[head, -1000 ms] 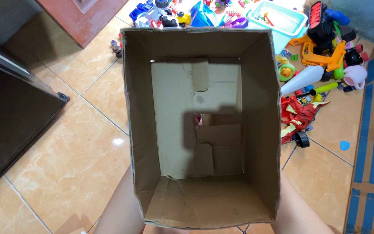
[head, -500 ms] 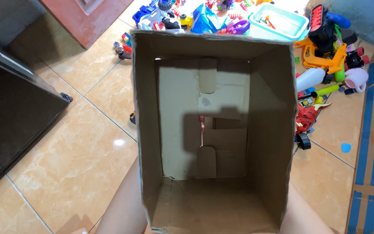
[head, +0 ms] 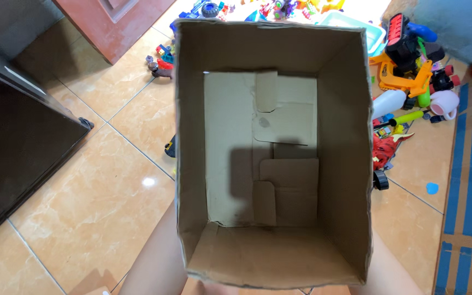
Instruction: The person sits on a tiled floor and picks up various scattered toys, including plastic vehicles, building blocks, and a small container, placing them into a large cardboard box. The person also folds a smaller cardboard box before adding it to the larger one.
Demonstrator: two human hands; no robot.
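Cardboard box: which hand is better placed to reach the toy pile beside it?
Right, probably. The red toy and white bottle lie right of the box, nearer the right forearm. The left forearm is beside floor tiles. Both hands are hidden behind the box.

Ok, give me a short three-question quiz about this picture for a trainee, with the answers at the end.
1. True or false: the cardboard box has toys inside it.
2. Which side of the box does the yellow toy digger lie on: the person's left or right?
3. Multiple choice: the floor is A) carpet, B) glossy orange tile, C) bare wood.

Key:
1. False; only its folded bottom flaps show.
2. Right, among the scattered toys.
3. B.
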